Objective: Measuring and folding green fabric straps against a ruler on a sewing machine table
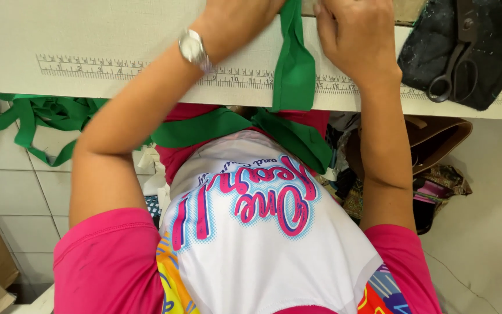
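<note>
White work table [88, 35] fills the far half of the view, with a printed ruler scale running left to right along its near edge; tiled floor lies below. Green fabric strip [293, 70] runs near-to-far across the table edge — its long axis is roughly square to the ruler — then drops over the edge and spreads left and right across the person's lap, trailing to a loose heap at far left. Both hands sit at the strip's far end, at the top of the frame: left hand [236, 17], wristwatch [194, 48] on its wrist, lies immediately left of the strip; right hand [352, 35] immediately right of it, fingers bent down onto the table. Both touch or press near the fabric — whether either pinches it cannot be told, as the fingertips are cut off. Neither hand is clearly nearer. Scissors [457, 64] rest on a dark cloth [495, 35] at far right, well apart from the right hand.
</note>
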